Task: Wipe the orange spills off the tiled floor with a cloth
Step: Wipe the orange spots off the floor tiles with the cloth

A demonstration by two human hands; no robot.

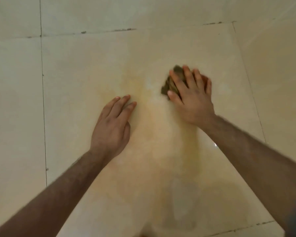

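Note:
A small dark olive-brown cloth (171, 82) lies on the cream tiled floor (92, 65), mostly covered by my right hand (192, 96). That hand presses down on it with spread, fairly straight fingers and looks blurred. My left hand (112, 124) rests flat on the tile to the left, fingers straight, holding nothing. A faint orange-yellow smear (161, 134) spreads over the tile between and below the two hands, with a streak (137, 88) above the left fingertips.
Dark grout lines (43, 100) bound the large tile on the left, at the far side (120, 30) and on the right. A grey shadow falls on the tile near the bottom centre.

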